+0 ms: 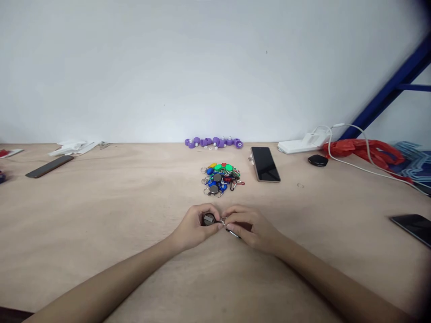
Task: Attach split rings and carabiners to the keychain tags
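Observation:
Both hands meet low over the table, just right of the middle of the view. Between the curled fingers of my left hand (pixel 198 226) sits a dark badge reel (pixel 209 219) with a grey clip on its face. My right hand (pixel 251 228) pinches a small metal key ring (pixel 222 221) beside it, fingertips nearly touching those of the left. Under the right fingers a slim carabiner (pixel 234 233) sticks out, partly hidden. Beyond the hands lies a pile of badge reels (pixel 218 168) in green, blue, red, yellow and dark grey, with rings and carabiners tangled together.
Purple and white caps (pixel 220 142) line the wall. A phone (pixel 266 164) lies right of the pile, another phone (pixel 414 228) at the right edge. A white power strip (pixel 292 146), a red bag (pixel 367 150) and a loose ring (pixel 300 185) are also there. A dark flat bar (pixel 50 166) lies left.

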Demonstrator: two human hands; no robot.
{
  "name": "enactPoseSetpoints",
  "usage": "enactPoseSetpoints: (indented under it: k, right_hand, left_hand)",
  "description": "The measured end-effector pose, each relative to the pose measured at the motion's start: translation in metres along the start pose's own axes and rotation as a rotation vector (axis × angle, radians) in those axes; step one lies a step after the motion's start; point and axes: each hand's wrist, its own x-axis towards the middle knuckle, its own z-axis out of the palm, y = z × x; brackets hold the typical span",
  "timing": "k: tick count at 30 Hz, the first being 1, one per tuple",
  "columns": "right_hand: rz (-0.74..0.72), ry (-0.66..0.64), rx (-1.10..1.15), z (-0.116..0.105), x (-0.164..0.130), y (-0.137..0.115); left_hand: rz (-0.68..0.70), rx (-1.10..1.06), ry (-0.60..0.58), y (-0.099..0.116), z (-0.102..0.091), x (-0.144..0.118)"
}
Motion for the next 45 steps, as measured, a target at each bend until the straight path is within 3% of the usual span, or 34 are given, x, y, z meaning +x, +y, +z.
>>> enactPoseSetpoints:
  k: [6,12,19,28,35,45]
  right_hand:
    - [0.012,-0.051,0.146,-0.004,-0.001,0.003]
    - [0.103,-0.082,0.397,-0.007,0.002,0.003]
    - [0.131,-0.017,0.529,0.001,0.005,0.002]
    - [0.125,-0.080,0.427,-0.001,0.001,-0.001]
    - [0.219,-0.035,0.328,0.001,0.006,-0.010]
    - [0.228,-0.045,0.563,0.000,0.004,-0.008]
  left_hand:
    - [0.035,-0.081,-0.017,0.004,0.000,-0.001]
    - [0.062,-0.080,-0.148,0.012,-0.001,-0.004]
    - [0.096,-0.059,-0.246,0.012,-0.003,-0.005]
    - [0.068,-0.092,-0.223,0.014,-0.002,-0.003]
    - [0.068,-0.046,-0.205,0.016,-0.001,-0.004]
    - [0.043,-0.084,-0.163,0.010,0.002,-0.004]
